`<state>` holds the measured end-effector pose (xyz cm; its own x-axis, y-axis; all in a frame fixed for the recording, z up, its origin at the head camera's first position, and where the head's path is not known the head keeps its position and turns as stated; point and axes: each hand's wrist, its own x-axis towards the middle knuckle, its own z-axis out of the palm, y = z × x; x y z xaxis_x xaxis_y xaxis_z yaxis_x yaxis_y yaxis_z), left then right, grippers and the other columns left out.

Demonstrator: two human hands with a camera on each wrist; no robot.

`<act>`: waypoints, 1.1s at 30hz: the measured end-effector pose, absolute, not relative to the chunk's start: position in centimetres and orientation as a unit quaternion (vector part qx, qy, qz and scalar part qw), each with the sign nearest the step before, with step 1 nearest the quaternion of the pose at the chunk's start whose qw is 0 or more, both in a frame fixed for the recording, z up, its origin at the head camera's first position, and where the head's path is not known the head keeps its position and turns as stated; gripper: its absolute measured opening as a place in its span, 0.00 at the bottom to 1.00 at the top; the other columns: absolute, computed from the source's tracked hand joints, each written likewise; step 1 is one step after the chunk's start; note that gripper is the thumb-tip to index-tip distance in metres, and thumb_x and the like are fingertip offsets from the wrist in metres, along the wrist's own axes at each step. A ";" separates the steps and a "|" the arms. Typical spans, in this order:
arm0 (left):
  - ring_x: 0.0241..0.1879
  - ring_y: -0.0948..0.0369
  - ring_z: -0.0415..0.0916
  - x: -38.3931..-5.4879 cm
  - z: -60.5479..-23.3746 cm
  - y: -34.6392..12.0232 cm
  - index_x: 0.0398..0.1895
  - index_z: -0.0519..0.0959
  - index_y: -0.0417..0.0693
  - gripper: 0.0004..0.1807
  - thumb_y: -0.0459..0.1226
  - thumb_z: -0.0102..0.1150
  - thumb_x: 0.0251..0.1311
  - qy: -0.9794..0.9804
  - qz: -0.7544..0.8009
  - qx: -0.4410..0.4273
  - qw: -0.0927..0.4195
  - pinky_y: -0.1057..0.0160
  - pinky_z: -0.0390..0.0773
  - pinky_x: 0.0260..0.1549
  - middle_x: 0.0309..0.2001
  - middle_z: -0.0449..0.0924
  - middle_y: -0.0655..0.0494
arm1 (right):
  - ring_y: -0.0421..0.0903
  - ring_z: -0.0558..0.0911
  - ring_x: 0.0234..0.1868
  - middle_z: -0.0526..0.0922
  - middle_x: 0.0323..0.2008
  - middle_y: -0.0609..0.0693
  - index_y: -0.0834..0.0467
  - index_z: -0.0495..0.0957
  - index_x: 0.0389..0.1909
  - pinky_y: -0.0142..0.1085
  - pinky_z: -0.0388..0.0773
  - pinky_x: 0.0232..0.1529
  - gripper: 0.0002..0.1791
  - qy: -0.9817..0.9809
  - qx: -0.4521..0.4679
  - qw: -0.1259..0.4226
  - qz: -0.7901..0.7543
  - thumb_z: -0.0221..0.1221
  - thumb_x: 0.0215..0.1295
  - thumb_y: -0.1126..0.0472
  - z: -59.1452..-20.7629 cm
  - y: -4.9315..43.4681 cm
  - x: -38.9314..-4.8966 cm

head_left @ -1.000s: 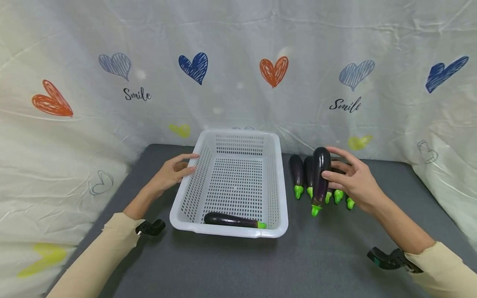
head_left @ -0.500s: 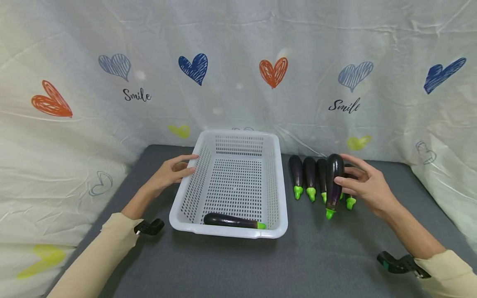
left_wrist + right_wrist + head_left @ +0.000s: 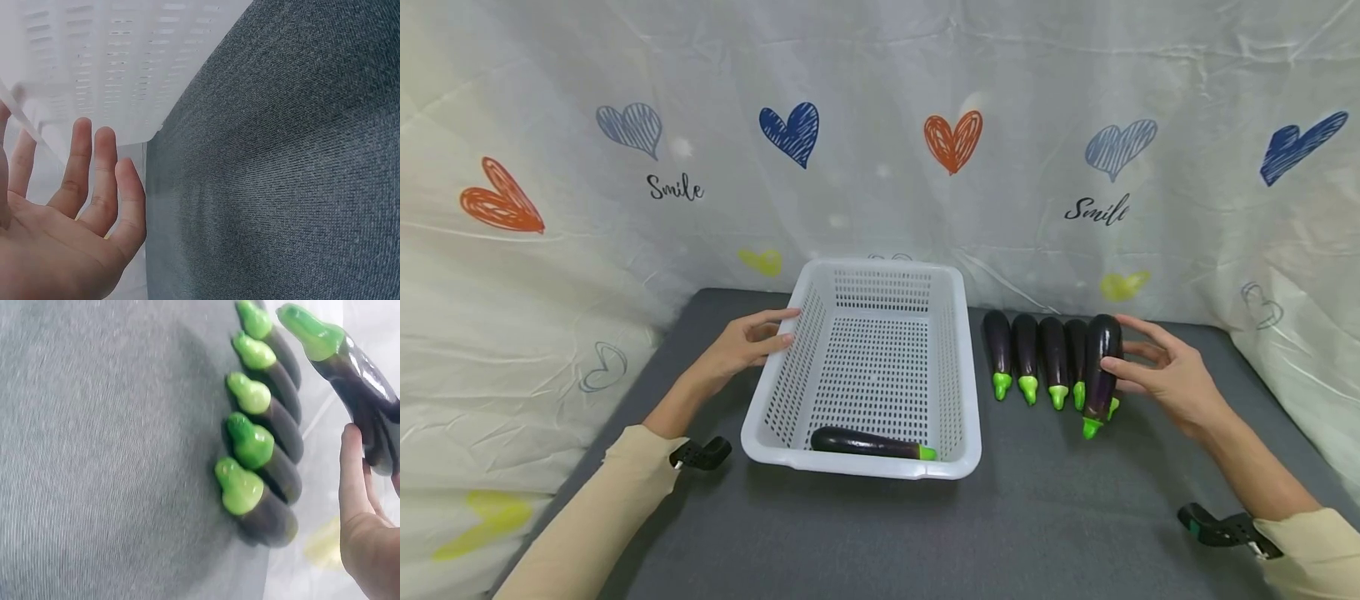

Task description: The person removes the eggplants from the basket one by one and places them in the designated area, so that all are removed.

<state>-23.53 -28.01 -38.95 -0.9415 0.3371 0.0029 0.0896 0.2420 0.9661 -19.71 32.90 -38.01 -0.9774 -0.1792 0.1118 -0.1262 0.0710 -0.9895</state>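
Note:
A white perforated plastic basket (image 3: 874, 367) stands on the grey table, with one dark purple eggplant (image 3: 867, 443) lying crosswise at its near end. My left hand (image 3: 739, 346) holds the basket's left rim; in the left wrist view, three fingers (image 3: 103, 181) lie outside the wall, under the rim. My right hand (image 3: 1176, 375) grips another eggplant (image 3: 1102, 367) between thumb and fingers, green stem end toward me. This eggplant is raised above the right end of a row of several eggplants (image 3: 1027, 350), partly hiding the last one. The right wrist view shows the row's green caps (image 3: 250, 440).
A pale curtain (image 3: 880, 192) printed with hearts and "Smile" hangs behind and beside the table. Grey tabletop (image 3: 1037, 508) extends in front of the basket and the row. Each wrist wears a black strap (image 3: 1225, 529).
My right hand has moved right with its eggplant, along the row to its right end, uncovering the eggplants on the left. My left hand and the basket have stayed put.

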 end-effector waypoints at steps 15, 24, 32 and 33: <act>0.49 0.50 0.81 -23.6 -39.1 -28.2 0.75 0.68 0.47 0.32 0.37 0.64 0.70 0.781 0.602 0.134 0.095 0.53 0.82 0.43 0.59 0.74 0.38 | 0.41 0.84 0.44 0.76 0.52 0.48 0.51 0.60 0.79 0.37 0.83 0.40 0.42 0.734 -0.076 0.016 -0.675 0.62 0.68 0.75 -38.2 36.0 -19.8; 0.49 0.49 0.81 -23.7 -39.2 -28.1 0.76 0.67 0.49 0.32 0.39 0.63 0.71 0.784 0.597 0.134 0.099 0.54 0.82 0.44 0.60 0.74 0.39 | 0.36 0.80 0.50 0.74 0.56 0.45 0.51 0.60 0.79 0.37 0.83 0.41 0.41 0.777 -0.082 0.013 -0.623 0.62 0.69 0.74 -38.5 37.9 -20.2; 0.49 0.51 0.81 -23.7 -39.4 -28.1 0.75 0.67 0.48 0.31 0.38 0.63 0.72 0.784 0.598 0.135 0.095 0.54 0.82 0.44 0.60 0.75 0.38 | 0.33 0.76 0.53 0.67 0.61 0.40 0.53 0.58 0.79 0.39 0.83 0.40 0.39 0.850 -0.090 0.014 -0.519 0.62 0.72 0.68 -39.0 40.2 -21.2; 0.49 0.50 0.81 -23.7 -39.4 -28.1 0.75 0.68 0.48 0.31 0.38 0.63 0.71 0.784 0.598 0.136 0.094 0.54 0.82 0.44 0.60 0.75 0.38 | 0.32 0.77 0.52 0.69 0.60 0.39 0.52 0.58 0.79 0.40 0.84 0.40 0.39 0.854 -0.089 0.015 -0.513 0.62 0.72 0.69 -39.1 40.5 -21.4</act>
<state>-23.66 -28.05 -39.38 -0.9453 0.3258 0.0141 0.0999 0.2481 0.9636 -21.35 40.53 -39.07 -0.9838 -0.1667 0.0664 -0.1368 0.4577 -0.8785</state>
